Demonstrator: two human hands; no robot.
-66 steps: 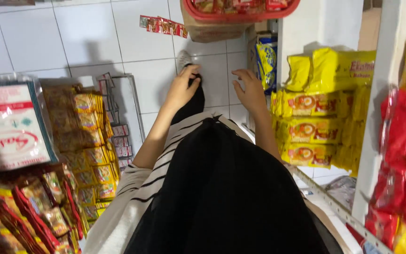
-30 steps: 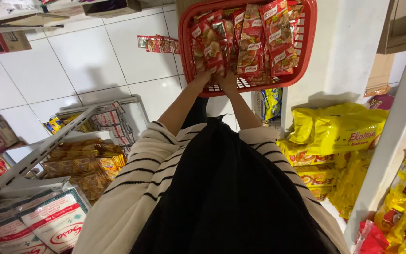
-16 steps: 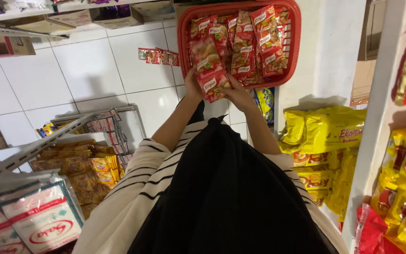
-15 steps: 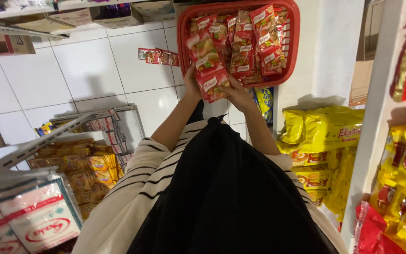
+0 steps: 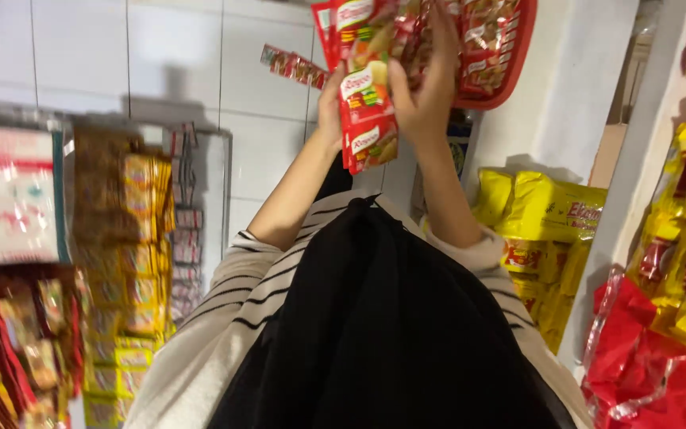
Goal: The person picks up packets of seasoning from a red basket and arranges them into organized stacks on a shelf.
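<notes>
Since half a second ago, both hands have lifted a strip of red sachets [image 5: 367, 111] up out of the red basket [image 5: 510, 63], and the view has swung so the basket now sits at the top edge instead of in the middle.

Nearest below the basket is the person's black garment over striped sleeves [image 5: 224, 318]. From there both forearms reach up towards it. The left hand [image 5: 331, 99] sits behind the strip's left edge, mostly hidden, so whether its fingers are closed on the strip cannot be told. The right hand [image 5: 422, 91] is curled round the strip's right side, thumb in front and fingers behind, pinching it. The strip hangs just under the basket's near rim, its top end overlapping the other sachets there.

Left of the basket and lower, racks of yellow and brown packets [image 5: 132, 238] hang blurred. Right of it and below, yellow bags [image 5: 545, 222] are stacked, with red and yellow packs [image 5: 676, 270] on a shelf further right. Beyond the basket, a short strip of sachets [image 5: 294, 67] lies on the white tiled floor.

My guess at the risk: the strip is joined sachets held only at the sides, so a pull could tear a seam, or drag neighbouring sachets over the rim and onto the floor.
</notes>
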